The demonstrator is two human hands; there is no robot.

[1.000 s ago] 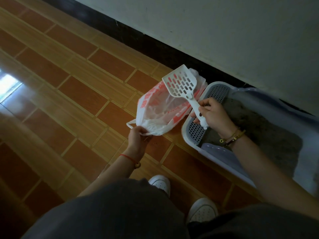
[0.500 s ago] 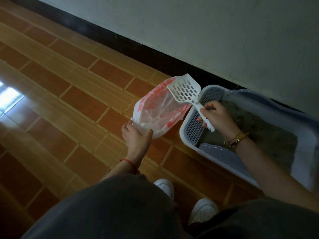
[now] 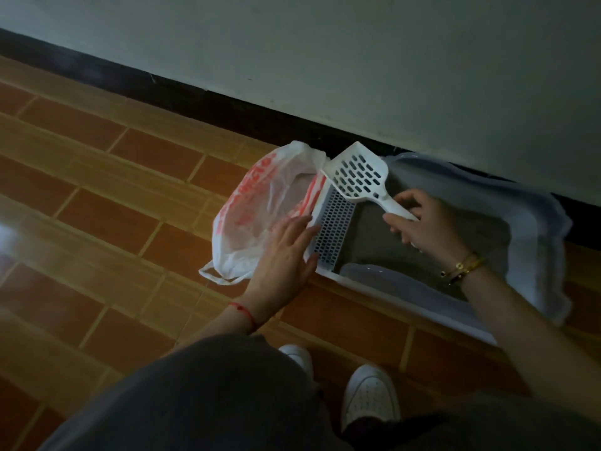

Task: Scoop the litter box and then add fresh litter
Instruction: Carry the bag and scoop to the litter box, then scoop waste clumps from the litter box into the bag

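Note:
A pale litter box (image 3: 533, 229) with grey litter (image 3: 471, 242) lies on the floor against the wall. Its left end has a perforated grid (image 3: 335, 229). My right hand (image 3: 426, 226) grips the handle of a white slotted scoop (image 3: 357, 179), whose head is raised over the box's left end. A white plastic bag with red print (image 3: 257, 216) lies open on the floor beside the box. My left hand (image 3: 286, 255) rests with straight fingers on the bag's edge, next to the box rim.
The floor is brown and tan tile (image 3: 113, 190). A white wall with a dark baseboard (image 3: 227, 105) runs just behind the box. My white shoes (image 3: 367, 395) stand close in front of the box.
My left hand has let go of the bag, which now lies on the floor, and the fingers have straightened. The scoop has shifted right from over the bag to over the box's end.

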